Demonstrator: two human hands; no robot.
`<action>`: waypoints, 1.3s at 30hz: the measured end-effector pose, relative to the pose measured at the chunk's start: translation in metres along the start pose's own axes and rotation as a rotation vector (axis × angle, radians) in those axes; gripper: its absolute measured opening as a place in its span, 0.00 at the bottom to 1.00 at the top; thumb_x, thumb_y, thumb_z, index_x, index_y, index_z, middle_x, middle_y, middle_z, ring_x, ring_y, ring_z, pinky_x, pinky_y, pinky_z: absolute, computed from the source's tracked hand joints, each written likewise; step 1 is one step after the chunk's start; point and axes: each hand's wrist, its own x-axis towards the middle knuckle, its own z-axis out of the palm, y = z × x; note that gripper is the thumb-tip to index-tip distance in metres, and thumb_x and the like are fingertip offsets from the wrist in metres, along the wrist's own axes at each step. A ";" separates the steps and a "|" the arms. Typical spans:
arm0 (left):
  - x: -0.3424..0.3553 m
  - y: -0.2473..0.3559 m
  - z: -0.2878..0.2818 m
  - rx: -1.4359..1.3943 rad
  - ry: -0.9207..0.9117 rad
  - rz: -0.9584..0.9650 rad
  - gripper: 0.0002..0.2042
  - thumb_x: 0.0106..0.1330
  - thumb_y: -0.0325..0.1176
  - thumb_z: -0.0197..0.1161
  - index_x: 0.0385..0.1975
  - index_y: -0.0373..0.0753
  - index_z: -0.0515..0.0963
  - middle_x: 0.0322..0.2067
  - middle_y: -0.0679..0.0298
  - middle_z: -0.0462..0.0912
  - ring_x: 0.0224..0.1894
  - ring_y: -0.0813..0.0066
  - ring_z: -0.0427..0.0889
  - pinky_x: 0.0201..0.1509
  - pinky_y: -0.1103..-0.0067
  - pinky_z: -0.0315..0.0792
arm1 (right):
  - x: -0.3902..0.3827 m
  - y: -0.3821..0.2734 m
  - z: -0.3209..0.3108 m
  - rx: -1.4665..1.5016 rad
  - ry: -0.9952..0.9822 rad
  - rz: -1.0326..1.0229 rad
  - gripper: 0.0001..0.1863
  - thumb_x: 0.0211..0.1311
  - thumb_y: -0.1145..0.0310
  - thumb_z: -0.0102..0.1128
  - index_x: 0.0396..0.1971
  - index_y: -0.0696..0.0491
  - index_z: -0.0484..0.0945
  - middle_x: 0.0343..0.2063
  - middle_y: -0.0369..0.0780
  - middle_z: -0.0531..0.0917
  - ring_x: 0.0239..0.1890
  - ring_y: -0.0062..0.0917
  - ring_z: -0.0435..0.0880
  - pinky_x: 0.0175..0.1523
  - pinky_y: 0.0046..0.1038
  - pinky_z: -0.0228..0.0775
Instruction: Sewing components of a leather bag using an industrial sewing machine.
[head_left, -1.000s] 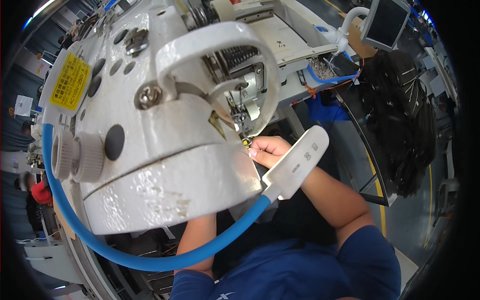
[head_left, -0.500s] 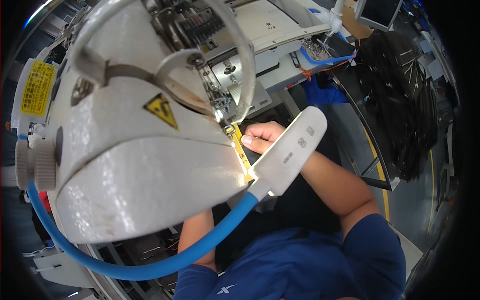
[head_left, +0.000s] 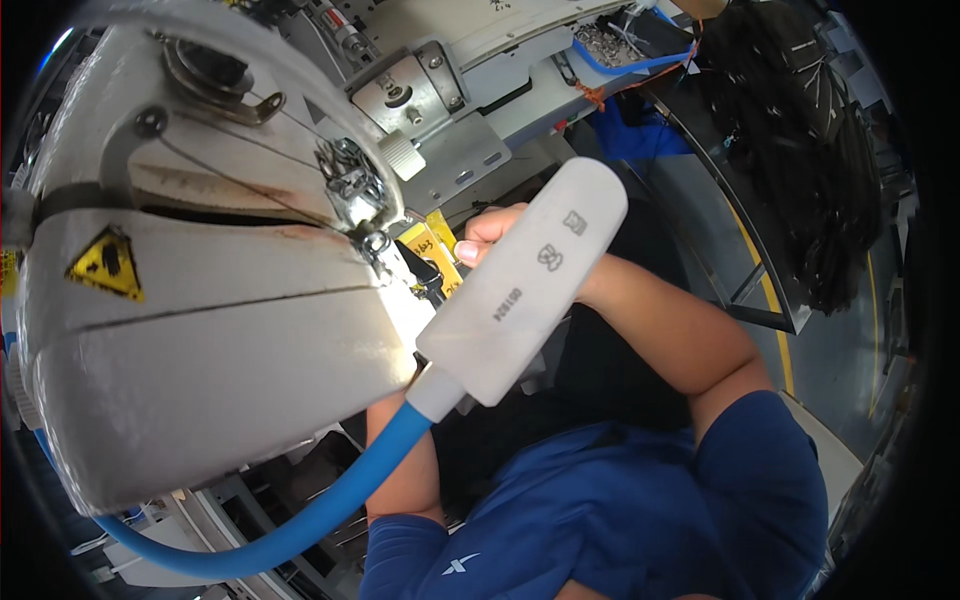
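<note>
The white head of a sewing machine (head_left: 220,380) fills the left. My right hand (head_left: 482,236) is partly hidden behind a white lamp paddle (head_left: 522,285) on a blue flexible arm (head_left: 365,470). Its fingers are curled, thumb at the edge of a yellow plate (head_left: 427,240) below the needle area; what it grips is unclear. A dark piece (head_left: 425,272) lies over the plate beside the metal needle assembly (head_left: 360,185). My left forearm (head_left: 405,470) rises behind the machine head, which hides my left hand.
At the upper right are a blue tray of small metal pieces (head_left: 615,45), an orange cord (head_left: 595,95) and a pile of black items (head_left: 790,150) on a dark table with a metal edge. The machine's bed (head_left: 530,60) extends across the top.
The view has moved closer over the machine, which now appears larger and farther left. More of the yellow plate and a dark piece show. The lamp covers more of my right hand.
</note>
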 end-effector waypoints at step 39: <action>-0.089 0.068 0.050 0.299 -0.203 -0.199 0.11 0.59 0.28 0.72 0.20 0.35 0.75 0.24 0.66 0.73 0.29 0.79 0.71 0.31 0.79 0.63 | -0.098 -0.005 0.047 0.050 0.211 0.154 0.20 0.71 0.66 0.63 0.19 0.52 0.69 0.17 0.24 0.66 0.23 0.07 0.58 0.26 0.20 0.51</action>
